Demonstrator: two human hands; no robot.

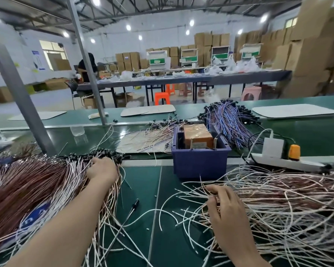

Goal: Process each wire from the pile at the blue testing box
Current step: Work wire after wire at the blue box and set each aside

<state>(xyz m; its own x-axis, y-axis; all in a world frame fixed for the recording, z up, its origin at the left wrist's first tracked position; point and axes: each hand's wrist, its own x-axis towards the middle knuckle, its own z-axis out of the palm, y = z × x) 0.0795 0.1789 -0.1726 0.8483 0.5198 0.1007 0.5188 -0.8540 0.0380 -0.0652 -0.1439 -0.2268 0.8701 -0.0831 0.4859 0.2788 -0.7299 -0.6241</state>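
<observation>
**Inspector:** Layout, please.

**Operator:** Green surface [168,237]. The combed left pile [37,180] lies under the left fingers and out to their left. The tangled right pile [287,199] spreads under the right fingers and off to their right. The blue testing box [199,160] stands beyond both sets of fingers, roughly between them and touching neither.

**Inspector:** State of the hands?

**Operator:** The left hand [101,169] rests on the black-capped ends of the left pile. Its fingers are bent down into the strands, and I cannot tell whether they grip anything. The right hand [226,207] has its fingers [215,189] curled, and they appear to pinch a few strands at the edge of the right pile.

**Inspector:** Finding on the step in hand?

**Operator:** I judge it to be drawing one wire for test. Recommendations:
- Separate a single strand before lifting.
- Pull it along its own length so the neighbouring strands stay put.
- Hold it near the tip so it goes to the box straight.

A stray black-tipped wire [132,209] lies between the two sets of fingers and could snag.
</observation>
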